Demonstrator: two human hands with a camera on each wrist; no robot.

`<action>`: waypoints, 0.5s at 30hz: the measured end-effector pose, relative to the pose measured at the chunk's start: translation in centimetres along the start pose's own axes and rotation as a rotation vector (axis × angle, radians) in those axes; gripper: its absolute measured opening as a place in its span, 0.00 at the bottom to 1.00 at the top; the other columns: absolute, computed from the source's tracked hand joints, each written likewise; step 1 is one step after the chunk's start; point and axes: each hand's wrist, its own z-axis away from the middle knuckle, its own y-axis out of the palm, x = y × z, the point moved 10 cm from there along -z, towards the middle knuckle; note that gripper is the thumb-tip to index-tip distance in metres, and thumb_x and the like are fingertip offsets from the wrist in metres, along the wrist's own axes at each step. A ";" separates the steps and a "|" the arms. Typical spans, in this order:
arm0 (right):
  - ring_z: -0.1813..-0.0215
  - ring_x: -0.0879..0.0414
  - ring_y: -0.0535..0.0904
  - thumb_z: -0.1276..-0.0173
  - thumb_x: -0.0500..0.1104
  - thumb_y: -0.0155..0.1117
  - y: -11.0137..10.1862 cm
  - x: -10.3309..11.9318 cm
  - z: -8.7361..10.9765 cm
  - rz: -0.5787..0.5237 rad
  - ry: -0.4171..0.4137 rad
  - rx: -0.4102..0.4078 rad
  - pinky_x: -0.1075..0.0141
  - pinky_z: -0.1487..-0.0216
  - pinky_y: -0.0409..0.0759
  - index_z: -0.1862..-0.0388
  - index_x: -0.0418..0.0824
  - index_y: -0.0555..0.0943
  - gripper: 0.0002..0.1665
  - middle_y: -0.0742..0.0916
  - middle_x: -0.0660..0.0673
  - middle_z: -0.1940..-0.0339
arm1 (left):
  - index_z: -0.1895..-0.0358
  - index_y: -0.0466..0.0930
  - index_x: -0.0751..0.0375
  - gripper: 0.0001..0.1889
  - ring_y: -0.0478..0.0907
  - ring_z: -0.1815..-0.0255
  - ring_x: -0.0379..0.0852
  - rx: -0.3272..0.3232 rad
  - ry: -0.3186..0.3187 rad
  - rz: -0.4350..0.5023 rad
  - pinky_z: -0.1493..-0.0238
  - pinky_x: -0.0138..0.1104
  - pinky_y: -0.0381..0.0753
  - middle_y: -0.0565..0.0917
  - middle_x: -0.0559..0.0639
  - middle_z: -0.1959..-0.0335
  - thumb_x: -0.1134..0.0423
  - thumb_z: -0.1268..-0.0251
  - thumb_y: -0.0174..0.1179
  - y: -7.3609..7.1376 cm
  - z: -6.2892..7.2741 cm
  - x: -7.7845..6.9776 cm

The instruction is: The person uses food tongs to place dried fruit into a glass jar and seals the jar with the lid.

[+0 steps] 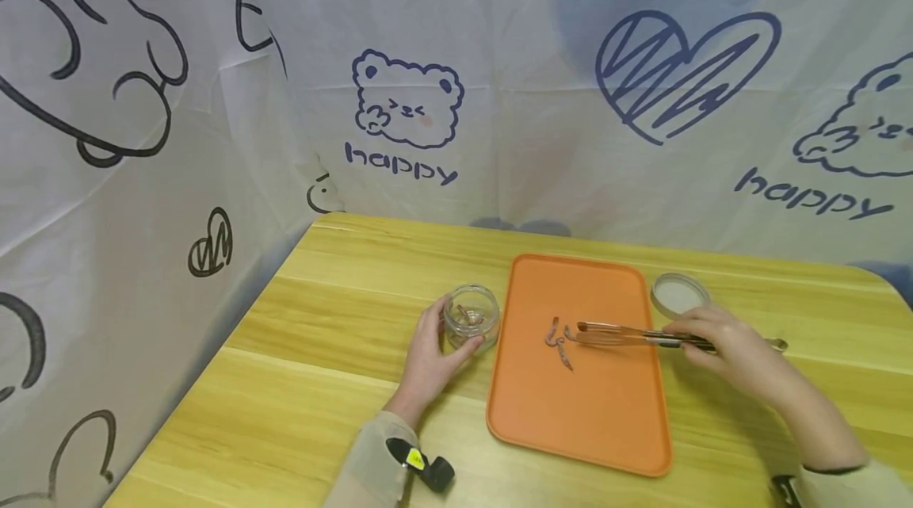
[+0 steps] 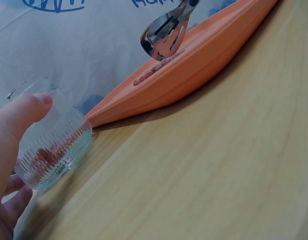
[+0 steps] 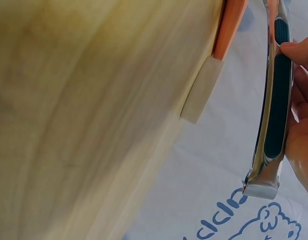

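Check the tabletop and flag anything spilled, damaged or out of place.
Nothing stands out: the reddish pieces lie close together on the orange tray, the glass jar shows no visible crack, and the round lid lies beside the tray.

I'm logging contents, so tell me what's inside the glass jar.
Reddish-brown pieces lie in the bottom of the glass jar. Anything behind the left hand is covered, and their number is unclear.
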 end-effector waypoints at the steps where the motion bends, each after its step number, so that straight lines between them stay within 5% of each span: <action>1: 0.59 0.55 0.77 0.54 0.29 0.75 0.0 0.0 0.0 0.000 -0.005 -0.003 0.56 0.63 0.80 0.58 0.42 0.85 0.22 0.83 0.51 0.60 | 0.30 0.59 0.59 0.44 0.69 0.38 0.52 0.000 0.000 0.000 0.35 0.43 0.67 0.69 0.59 0.37 0.51 0.48 0.71 0.0 0.0 0.0; 15: 0.61 0.59 0.75 0.55 0.28 0.74 0.3 0.0 0.0 -0.022 -0.029 -0.016 0.62 0.67 0.79 0.62 0.45 0.84 0.21 0.83 0.53 0.63 | 0.30 0.59 0.60 0.44 0.68 0.38 0.52 -0.003 -0.001 0.003 0.35 0.41 0.68 0.68 0.59 0.37 0.52 0.48 0.71 0.0 0.0 0.0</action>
